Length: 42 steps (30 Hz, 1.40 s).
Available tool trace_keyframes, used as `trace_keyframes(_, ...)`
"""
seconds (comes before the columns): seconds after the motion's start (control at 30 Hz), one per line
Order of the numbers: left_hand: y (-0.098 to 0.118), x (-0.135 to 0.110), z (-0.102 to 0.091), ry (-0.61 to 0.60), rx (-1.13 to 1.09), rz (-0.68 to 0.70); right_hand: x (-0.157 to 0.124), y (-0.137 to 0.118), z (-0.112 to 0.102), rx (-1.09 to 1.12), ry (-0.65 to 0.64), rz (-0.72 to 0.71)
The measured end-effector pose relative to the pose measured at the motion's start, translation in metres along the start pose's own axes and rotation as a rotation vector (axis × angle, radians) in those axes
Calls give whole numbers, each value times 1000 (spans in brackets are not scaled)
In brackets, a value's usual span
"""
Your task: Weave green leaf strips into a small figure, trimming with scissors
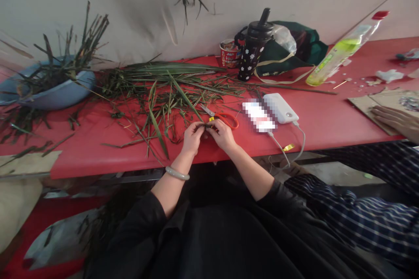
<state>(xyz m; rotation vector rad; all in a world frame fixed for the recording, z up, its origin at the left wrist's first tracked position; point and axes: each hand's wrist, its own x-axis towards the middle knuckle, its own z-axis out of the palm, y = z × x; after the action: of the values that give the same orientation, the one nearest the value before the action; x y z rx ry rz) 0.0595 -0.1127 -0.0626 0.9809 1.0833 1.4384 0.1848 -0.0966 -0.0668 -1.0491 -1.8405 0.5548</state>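
- Two bare hands meet over a red bench (327,117), at the near side of a pair of orange-handled scissors (224,115).
- The left hand (194,136), its forearm ringed by a pale bangle (177,173), has its grip pinched narrow, thumb and fingers closed on a small dark leaf piece (207,125).
- The right hand (223,134) pinches the same piece from the other side, its grip equally narrow, right beside the scissors.
- The leaf piece lies between the two sets of fingertips, just nearer than the scissors; its exact shape is too small to tell.
- Loose green leaves (183,69) spread to the left of the scissors and beyond them.
- Far left of the scissors, a blue basin (70,91) bristles with dark stalks (93,30).
- Right of the scissors, a pixelated device (260,115) and a white power bank (282,108) trail cables.
- Beyond the scissors to the right stand a black tumbler (250,50) and a red tub (229,56).
- Far right of the scissors, a co-worker's hand (394,118) rests on cardboard (362,107).
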Motion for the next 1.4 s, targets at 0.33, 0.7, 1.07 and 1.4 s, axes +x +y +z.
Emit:
trace_keyframes(0.33, 5, -3, 3, -56, 34, 7, 0, -1, -1, -1, 37, 63)
trace_keyframes(0.7, 2, -2, 1, -30, 99, 36, 1, -1, 0, 1, 16, 93)
trace_keyframes(1.07, 3, -3, 2, -36, 125, 66, 1, -3, -1, -19, 21, 93)
trace_keyframes(1.4, 2, -2, 0, -12, 126, 37, -1, -4, -1, -17, -7, 85)
